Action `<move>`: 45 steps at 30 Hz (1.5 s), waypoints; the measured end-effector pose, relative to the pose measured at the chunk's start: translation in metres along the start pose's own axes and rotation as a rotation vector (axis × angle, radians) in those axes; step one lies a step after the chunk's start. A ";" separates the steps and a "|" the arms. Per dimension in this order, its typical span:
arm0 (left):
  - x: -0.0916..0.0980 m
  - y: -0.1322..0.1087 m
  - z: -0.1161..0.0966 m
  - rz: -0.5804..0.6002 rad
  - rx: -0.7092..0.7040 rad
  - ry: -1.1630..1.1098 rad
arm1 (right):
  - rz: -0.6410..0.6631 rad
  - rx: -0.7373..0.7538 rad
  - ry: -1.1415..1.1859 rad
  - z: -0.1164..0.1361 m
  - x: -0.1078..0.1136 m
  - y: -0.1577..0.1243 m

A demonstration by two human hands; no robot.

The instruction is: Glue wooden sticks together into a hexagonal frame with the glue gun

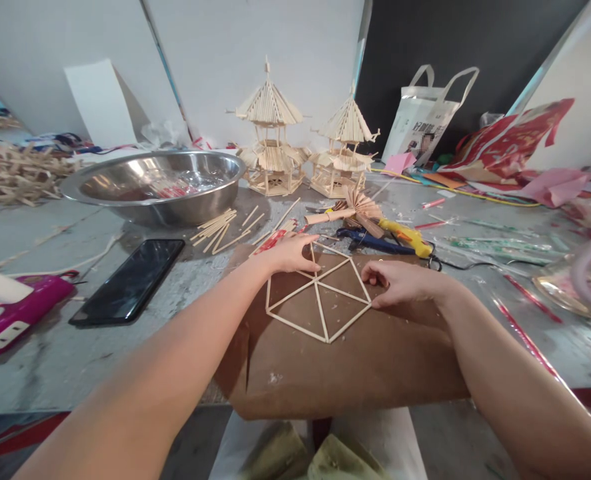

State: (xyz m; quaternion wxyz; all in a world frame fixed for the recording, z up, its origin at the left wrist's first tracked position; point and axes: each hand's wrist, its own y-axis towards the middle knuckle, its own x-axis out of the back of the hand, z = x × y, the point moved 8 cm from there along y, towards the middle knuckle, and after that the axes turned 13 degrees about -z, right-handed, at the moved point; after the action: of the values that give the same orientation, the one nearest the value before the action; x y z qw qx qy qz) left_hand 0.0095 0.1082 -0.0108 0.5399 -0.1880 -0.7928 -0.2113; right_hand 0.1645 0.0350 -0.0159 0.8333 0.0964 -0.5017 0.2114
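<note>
A flat hexagonal frame of thin wooden sticks (348,293), with spokes meeting at its middle, lies on a brown board (295,373). My left hand (290,255) grips its far left part, index finger and thumb set at either end of a spoke; the hand hides that corner. On the right, my right hand (400,281) has curled fingers at the frame's side and the thumb against its right corner. Just beyond the frame lie a yellow and blue glue gun (400,239) and a fan-folded brown paper piece (362,210). Loose sticks (215,230) lie to the left.
Two stick-built pagodas (270,133) stand at the back. A steel basin (160,213) with clear wrapping inside, a black phone (130,283) and a magenta power strip (25,313) occupy the left. A white bag (418,123), red packaging (515,143) and plastic-wrapped strips (495,247) are at right.
</note>
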 end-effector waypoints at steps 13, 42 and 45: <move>-0.001 0.000 -0.001 0.016 0.003 0.003 | 0.016 0.008 -0.019 -0.001 -0.002 0.000; 0.049 -0.059 0.023 -0.123 0.402 0.389 | -0.301 -0.203 -0.073 -0.006 0.008 0.016; 0.047 -0.060 0.026 -0.177 0.385 0.362 | -0.267 -0.276 0.027 -0.009 0.003 0.015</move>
State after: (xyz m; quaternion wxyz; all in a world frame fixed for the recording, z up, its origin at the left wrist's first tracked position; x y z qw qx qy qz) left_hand -0.0590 0.0748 0.0166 0.6780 0.0289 -0.7223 -0.1332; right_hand 0.1661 0.0519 -0.0183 0.8658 0.0442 -0.4975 0.0292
